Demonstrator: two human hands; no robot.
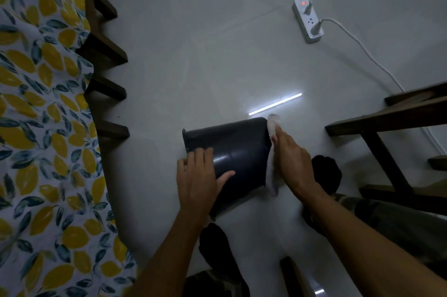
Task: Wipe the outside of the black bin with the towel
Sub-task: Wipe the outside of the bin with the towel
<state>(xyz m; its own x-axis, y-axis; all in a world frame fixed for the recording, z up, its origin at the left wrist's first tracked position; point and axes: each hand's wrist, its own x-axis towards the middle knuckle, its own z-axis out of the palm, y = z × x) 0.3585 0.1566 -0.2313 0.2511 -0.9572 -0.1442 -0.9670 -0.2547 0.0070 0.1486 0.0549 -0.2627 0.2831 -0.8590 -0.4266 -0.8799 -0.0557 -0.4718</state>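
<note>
The black bin (238,149) lies on its side on the pale floor, its rim to the left and its base to the right. My left hand (197,179) rests flat on the bin's side near the rim, fingers spread, holding it steady. My right hand (291,160) presses a white towel (272,127) against the bin's base; the towel shows above and below the hand, and its middle is hidden under the palm.
A table with a lemon-print cloth (41,127) and dark wooden chair legs (106,54) line the left. A dark wooden frame (389,127) stands at right. A white power strip (307,21) with cables lies far on the floor. My feet in black socks (326,173) flank the bin.
</note>
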